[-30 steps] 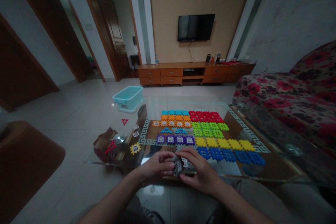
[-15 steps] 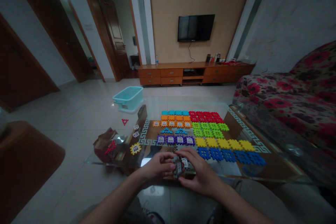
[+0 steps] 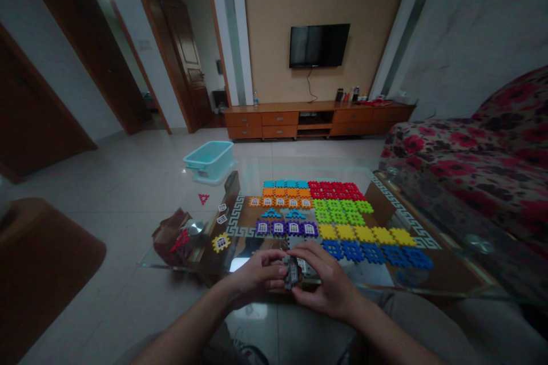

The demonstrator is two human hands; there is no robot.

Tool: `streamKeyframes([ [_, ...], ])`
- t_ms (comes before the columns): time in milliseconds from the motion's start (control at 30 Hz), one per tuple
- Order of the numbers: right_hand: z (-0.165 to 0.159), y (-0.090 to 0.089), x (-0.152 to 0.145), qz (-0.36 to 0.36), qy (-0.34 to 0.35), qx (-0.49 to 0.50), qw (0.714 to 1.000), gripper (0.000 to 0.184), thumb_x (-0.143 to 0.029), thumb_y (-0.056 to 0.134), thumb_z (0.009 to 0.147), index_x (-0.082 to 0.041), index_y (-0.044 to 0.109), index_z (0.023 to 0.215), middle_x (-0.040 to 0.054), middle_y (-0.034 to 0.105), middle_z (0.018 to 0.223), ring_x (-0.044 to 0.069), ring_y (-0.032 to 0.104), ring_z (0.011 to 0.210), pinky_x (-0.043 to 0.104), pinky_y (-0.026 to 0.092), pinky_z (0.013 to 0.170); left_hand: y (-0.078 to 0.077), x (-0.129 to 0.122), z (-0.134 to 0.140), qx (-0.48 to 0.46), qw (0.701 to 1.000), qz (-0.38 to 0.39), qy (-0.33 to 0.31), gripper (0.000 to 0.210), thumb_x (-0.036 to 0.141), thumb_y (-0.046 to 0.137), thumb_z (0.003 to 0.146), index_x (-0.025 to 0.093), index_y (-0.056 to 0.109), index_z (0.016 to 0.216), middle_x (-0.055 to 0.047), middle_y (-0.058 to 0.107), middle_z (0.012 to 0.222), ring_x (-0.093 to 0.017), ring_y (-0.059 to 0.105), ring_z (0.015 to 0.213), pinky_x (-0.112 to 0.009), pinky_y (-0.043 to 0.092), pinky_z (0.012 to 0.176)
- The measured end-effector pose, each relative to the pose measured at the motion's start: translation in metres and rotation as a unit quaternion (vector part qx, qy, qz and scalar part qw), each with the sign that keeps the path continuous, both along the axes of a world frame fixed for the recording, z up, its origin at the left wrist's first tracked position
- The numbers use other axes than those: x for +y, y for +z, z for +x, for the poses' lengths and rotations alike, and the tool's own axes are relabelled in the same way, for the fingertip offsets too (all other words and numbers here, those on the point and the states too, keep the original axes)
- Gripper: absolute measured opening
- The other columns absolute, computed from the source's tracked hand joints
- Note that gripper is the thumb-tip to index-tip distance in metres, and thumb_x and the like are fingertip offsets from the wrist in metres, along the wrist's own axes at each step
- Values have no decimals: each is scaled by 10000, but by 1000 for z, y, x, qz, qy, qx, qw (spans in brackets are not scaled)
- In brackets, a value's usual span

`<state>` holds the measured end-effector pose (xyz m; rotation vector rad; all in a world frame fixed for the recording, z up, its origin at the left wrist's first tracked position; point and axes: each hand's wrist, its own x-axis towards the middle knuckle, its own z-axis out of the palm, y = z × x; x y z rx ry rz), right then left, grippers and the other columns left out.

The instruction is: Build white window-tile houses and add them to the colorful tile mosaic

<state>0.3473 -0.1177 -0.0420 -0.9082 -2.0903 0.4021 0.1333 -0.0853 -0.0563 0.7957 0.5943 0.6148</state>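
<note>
The left hand and the right hand meet at the near edge of the glass table, both closed on a small grey window tile, fingers curled round it from either side. The tile is held just above the table's front rim, standing roughly on edge between the two thumbs; its exact shape is hard to tell in the dim light.

Just beyond the hands lies a row of purple window tiles, with two blue triangular pieces behind it and a row of orange window tiles further back. To the right are flat rows of interlocking tiles: blue tiles nearest, then yellow tiles, green tiles and red tiles, with plain orange and light-blue ones at the far left corner.

A yellow window tile sits near the table's left edge. On the floor beyond are a red triangle and a turquoise plastic tub. A floral sofa stands on the right.
</note>
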Motion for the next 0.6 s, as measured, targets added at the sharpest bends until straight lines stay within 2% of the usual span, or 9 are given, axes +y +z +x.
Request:
streamKeyframes([
  [167,1,1,1,27,-32,-5,999,588,-137,672,673,-212,565,1246,101,643,1144,259,628,1042,423,560,890,4,-2,1,1,999,9,-33,417,311,887,689,145,714,1030,-78,667,1003,-181,637,898,-339,482,891],
  [367,0,-1,1,41,-37,7,998,601,-136,671,678,-219,552,1261,103,637,1154,259,623,1049,426,561,887,5,-5,1,15,998,13,-62,332,337,853,726,142,735,968,-70,697,946,-151,626,834,-295,467,861],
  [600,0,-1,1,40,-31,14,999,597,-150,677,697,-225,551,1276,95,637,1147,259,621,1038,427,563,872,1,-7,4,7,998,4,-66,386,380,884,676,127,744,933,-55,683,883,-143,615,781,-272,478,822],
])
